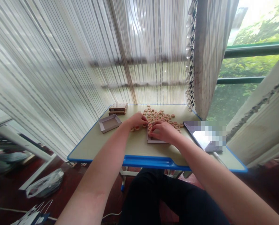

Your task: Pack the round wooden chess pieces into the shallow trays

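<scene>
Round wooden xiangqi pieces (156,115) with marked faces lie scattered across the far middle of the table. In front of them is a shallow open box (158,142), with a short row of pieces (150,128) along its left side. My left hand (138,119) is at the box's far left corner, fingers curled and tips together; what is between them is hidden. Over the box, my right hand (162,129) has its thumb and fingers bent around a piece in that row. A few loose pieces (136,128) lie below my left wrist.
A second shallow tray (110,123), probably the box's lid, lies at the left. Behind it are stacked brown boxes (118,108). A dark tablet-like device (203,137) rests at the right. The table (92,145) has a blue edge and front pen groove; sheer curtains (151,75) hang behind.
</scene>
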`<action>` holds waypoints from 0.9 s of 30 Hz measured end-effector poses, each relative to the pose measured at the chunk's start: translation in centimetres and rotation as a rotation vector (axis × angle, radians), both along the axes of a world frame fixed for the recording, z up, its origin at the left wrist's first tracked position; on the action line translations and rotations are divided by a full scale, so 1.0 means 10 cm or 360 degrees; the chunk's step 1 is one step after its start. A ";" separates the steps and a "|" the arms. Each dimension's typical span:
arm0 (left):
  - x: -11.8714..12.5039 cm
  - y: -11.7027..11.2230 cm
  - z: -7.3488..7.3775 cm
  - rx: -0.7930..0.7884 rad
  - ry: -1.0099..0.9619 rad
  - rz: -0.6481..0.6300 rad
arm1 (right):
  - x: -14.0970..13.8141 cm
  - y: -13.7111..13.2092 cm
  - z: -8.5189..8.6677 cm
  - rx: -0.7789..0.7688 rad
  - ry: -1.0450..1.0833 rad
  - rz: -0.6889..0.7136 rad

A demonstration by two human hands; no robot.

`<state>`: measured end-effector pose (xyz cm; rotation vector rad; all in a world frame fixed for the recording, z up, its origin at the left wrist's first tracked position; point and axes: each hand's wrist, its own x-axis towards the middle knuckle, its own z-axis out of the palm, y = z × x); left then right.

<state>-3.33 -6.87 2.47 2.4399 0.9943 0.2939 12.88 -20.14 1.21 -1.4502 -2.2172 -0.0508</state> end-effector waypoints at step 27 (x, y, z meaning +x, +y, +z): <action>0.11 -0.04 -0.05 0.0795 0.0131 0.0242 | 0.52 -0.73 -0.21 0.0073 0.0195 -0.0928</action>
